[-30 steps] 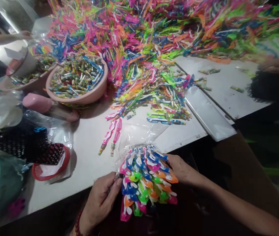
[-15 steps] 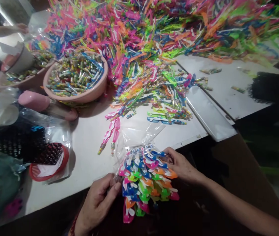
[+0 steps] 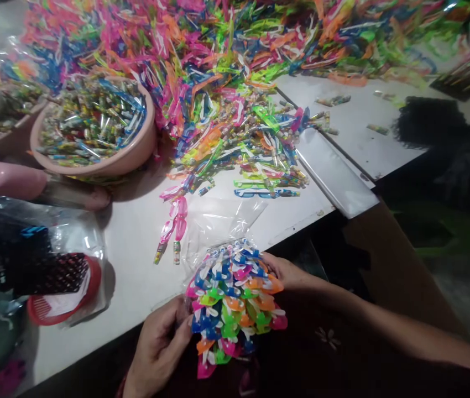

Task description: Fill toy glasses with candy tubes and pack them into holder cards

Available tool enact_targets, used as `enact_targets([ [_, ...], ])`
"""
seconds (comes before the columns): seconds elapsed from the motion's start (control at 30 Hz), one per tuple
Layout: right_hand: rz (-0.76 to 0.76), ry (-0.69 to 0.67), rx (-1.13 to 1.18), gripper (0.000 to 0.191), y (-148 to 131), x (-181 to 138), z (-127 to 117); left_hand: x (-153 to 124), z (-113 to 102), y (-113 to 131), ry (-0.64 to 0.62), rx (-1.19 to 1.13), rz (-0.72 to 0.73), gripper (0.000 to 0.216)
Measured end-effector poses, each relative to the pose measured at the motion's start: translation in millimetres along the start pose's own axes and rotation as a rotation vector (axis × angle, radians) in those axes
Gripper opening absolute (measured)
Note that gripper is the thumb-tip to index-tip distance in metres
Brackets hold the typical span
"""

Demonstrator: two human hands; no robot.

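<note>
A clear plastic bag (image 3: 222, 221) lies with its upper part flat on the table edge. Stacked inside its near part is a bundle of bright plastic toy glasses (image 3: 235, 309), in blue, pink, orange and green with white parts; their ends face me. My left hand (image 3: 162, 342) is closed on the bag's left side, thumb on top. On the right, my right hand (image 3: 285, 271) grips the bag and bundle, its fingertips partly hidden behind the pieces. Just beyond the bag lie pink toy glasses (image 3: 172, 224) with small printed tubes attached.
Loose toy glasses (image 3: 251, 138) and a large colourful heap (image 3: 202, 38) cover the back of the table (image 3: 135, 243). A pink basin (image 3: 147, 132) full of printed tubes stands left. Nearer are a pink-capped bottle (image 3: 44, 185) and red basket (image 3: 48, 312). Flat clear bags (image 3: 334, 171) overhang the right edge.
The view has shifted right, so the table things appear farther left. Both hands keep their hold on the bag, and the bundle looks much the same.
</note>
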State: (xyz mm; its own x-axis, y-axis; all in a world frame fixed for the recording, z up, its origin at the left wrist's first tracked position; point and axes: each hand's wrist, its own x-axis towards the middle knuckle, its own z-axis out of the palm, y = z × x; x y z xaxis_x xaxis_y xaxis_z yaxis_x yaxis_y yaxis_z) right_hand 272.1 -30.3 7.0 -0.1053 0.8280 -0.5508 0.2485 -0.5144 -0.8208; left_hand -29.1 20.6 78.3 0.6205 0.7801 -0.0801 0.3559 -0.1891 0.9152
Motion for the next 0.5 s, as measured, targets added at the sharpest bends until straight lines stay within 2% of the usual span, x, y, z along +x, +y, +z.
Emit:
enact_targets([
  [0.07,-0.032,0.04,-0.085,0.027,-8.7,-5.5,-5.9,1.8,0.5,0.9,0.03,0.004,0.01,0.031],
  [0.17,-0.152,0.232,-0.21,0.022,-23.0,-12.9,-12.0,1.9,3.7,-0.4,0.122,-0.044,-0.048,0.033],
  [0.23,-0.261,0.373,-0.221,0.019,-30.5,-13.5,-12.7,1.8,6.7,-1.7,0.2,-0.127,-0.114,0.034],
  [0.3,-0.286,0.463,-0.18,0.013,-35.5,-9.4,-12.4,3.9,8.8,-2.0,0.276,-0.242,-0.184,0.034],
  [0.37,-0.234,0.467,-0.101,0.016,-38.1,-1.0,-13.0,9.0,8.7,-0.8,0.314,-0.343,-0.241,0.036],
  [0.43,-0.187,0.374,-0.017,0.024,-38.7,9.4,-14.6,16.0,6.2,1.1,0.291,-0.367,-0.261,0.039],
  [0.5,-0.181,0.283,-0.001,0.027,-39.0,19.1,-15.6,23.3,2.7,2.6,0.237,-0.297,-0.243,0.039],
])
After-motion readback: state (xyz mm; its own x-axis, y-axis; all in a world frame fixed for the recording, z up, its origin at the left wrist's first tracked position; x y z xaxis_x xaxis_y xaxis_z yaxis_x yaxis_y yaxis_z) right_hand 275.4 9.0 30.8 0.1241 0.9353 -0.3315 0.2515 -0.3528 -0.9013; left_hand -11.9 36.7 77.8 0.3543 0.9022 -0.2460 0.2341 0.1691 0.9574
